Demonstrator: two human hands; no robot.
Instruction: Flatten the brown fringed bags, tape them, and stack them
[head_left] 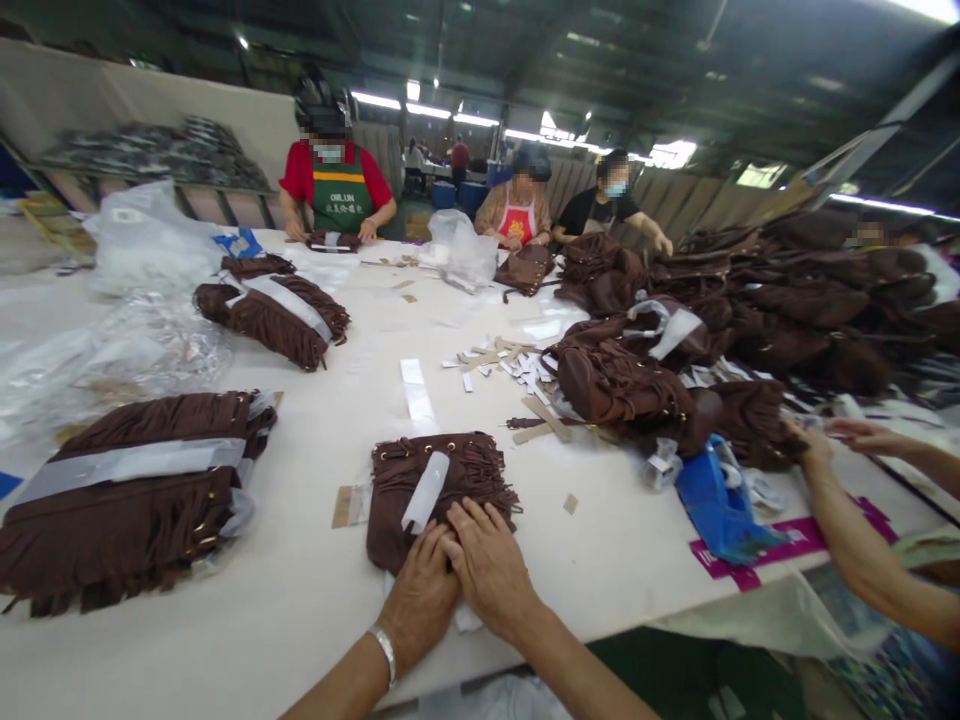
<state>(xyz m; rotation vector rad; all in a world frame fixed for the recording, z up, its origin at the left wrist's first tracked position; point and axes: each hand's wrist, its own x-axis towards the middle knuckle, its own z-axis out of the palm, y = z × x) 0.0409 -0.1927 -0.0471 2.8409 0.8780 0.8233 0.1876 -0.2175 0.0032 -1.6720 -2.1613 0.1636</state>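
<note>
A dark brown fringed bag point(397, 505) with brass eyelets lies flat on the white table in front of me. A pale strip point(426, 492) crosses its front at a slant. My left hand point(421, 592), with a silvery bracelet at the wrist, rests on the bag's lower edge. Beside it my right hand point(491, 568) lies flat on the fringe, its fingers stretched out and its thumb side touching the left hand. Something white shows partly from under the bag near my hands. A tan card piece point(349, 506) in clear plastic sticks out at the bag's left side.
Stacked fringed bags point(150, 510) with pale bands lie at left, by heaped clear plastic point(112, 345). Brown bags point(787, 300) pile up at right, near a blue plastic holder point(724, 500). Paper strips point(525, 370) are scattered mid-table. A co-worker's arms point(847, 520) reach in at right; several people work opposite.
</note>
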